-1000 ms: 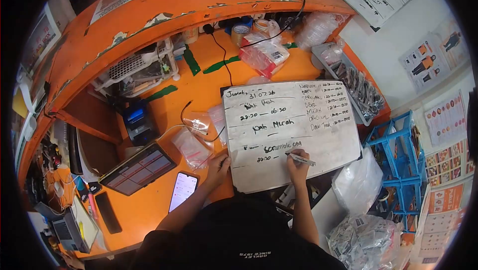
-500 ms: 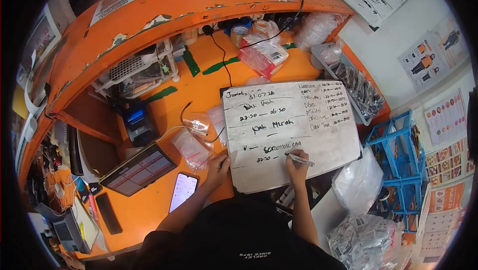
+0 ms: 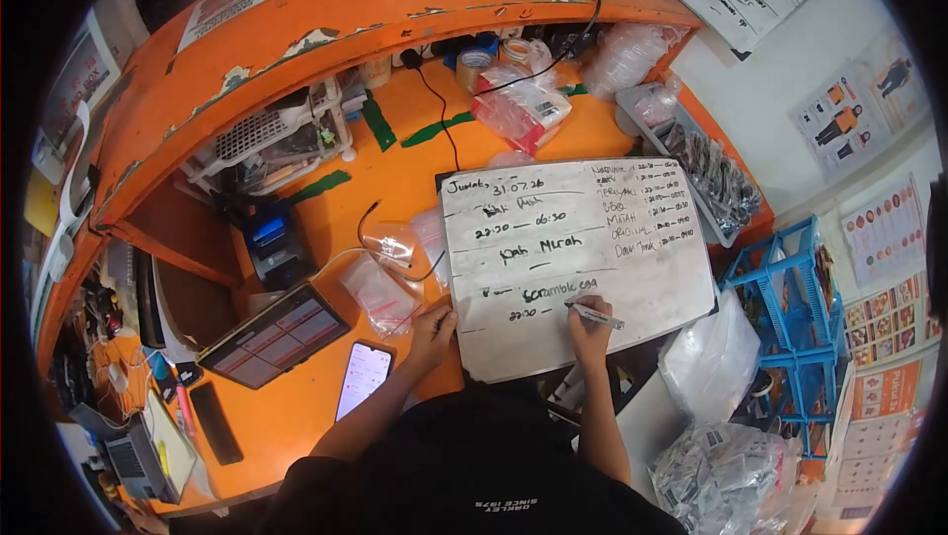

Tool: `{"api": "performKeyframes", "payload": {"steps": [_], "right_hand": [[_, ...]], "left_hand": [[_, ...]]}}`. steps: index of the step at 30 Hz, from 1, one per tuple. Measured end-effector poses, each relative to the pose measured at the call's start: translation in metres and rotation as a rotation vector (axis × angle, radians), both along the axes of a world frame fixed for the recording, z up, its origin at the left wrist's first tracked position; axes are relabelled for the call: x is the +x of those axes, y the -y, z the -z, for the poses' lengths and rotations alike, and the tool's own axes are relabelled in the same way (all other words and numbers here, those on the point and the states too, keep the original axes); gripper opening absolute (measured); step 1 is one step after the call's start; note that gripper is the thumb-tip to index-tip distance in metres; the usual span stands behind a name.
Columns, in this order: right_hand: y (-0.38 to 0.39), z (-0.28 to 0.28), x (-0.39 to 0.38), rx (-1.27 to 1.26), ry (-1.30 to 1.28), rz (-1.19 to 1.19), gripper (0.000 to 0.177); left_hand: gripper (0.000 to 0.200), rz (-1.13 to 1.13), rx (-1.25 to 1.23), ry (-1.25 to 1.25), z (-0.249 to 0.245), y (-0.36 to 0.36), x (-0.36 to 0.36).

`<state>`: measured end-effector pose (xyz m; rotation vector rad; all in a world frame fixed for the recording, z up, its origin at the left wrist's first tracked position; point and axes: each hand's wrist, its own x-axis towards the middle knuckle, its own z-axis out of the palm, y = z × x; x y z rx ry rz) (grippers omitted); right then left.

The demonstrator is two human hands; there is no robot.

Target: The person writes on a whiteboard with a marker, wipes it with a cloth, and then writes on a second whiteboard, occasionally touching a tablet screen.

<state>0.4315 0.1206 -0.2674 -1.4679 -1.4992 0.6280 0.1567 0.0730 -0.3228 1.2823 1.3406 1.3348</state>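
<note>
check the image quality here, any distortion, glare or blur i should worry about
Head view: strong wide-angle distortion bows the orange shelf, with black corners; head view: a bright, warm patch lights the desk near the bottom; head view: the phone glows, its text too small to read; head view: no obvious motion blur on the right hand or marker.

The whiteboard (image 3: 632, 273) lies before the person (image 3: 464, 456); the marker (image 3: 598, 316) is over its near half. On the desk (image 3: 286, 426), left of the whiteboard: the phone (image 3: 363, 379), then the tablet (image 3: 275, 336), with the printer (image 3: 280, 244) behind the tablet. Right of the whiteboard: the rack (image 3: 798, 361).
</note>
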Motion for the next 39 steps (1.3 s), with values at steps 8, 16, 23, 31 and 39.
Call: {"api": "performKeyframes", "payload": {"steps": [8,16,23,31,39], "right_hand": [[-0.001,0.001,0.002,0.017,0.016,-0.022,0.018],[0.0,0.001,0.001,-0.009,-0.012,-0.013,0.017],[0.007,-0.005,-0.011,0.079,0.105,-0.019,0.018],[0.028,-0.008,-0.052,0.035,0.147,-0.254,0.02],[0.029,-0.005,-0.053,0.041,0.158,-0.214,0.02]], "left_hand": [[0.025,-0.003,0.006,-0.047,0.005,-0.001,-0.001],[0.024,-0.003,0.015,-0.045,0.006,-0.001,-0.001],[0.023,0.006,0.003,-0.039,0.007,-0.001,-0.001],[0.024,0.008,0.003,-0.014,-0.001,0.0,0.0],[0.025,0.015,0.026,-0.011,0.006,-0.001,-0.001]]}}
